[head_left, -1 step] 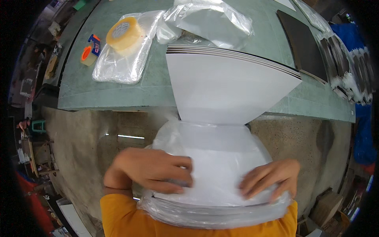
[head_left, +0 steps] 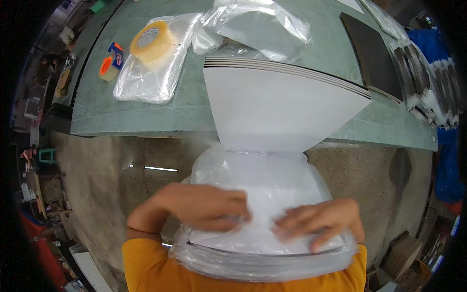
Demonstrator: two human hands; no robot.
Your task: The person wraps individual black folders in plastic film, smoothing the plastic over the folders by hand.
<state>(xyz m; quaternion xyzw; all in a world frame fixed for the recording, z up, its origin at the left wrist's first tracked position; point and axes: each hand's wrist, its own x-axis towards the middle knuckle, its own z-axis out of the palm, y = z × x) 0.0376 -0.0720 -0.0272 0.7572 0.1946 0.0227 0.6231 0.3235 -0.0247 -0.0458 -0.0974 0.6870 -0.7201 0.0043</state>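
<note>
Spanning the desk's (head_left: 97, 114) edge, the partly bagged white stack (head_left: 282, 109) lies beneath the left hand (head_left: 209, 207), blurred and curled, its grip unclear, and the loosely spread right hand (head_left: 323, 219).

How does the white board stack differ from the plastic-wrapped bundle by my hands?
The white board stack has a smooth, flat face; the plastic-wrapped bundle looks wrinkled and shiny. Your left hand and right hand are over the plastic-wrapped bundle; neither is at the white board stack. Both look mostly pale.
</note>
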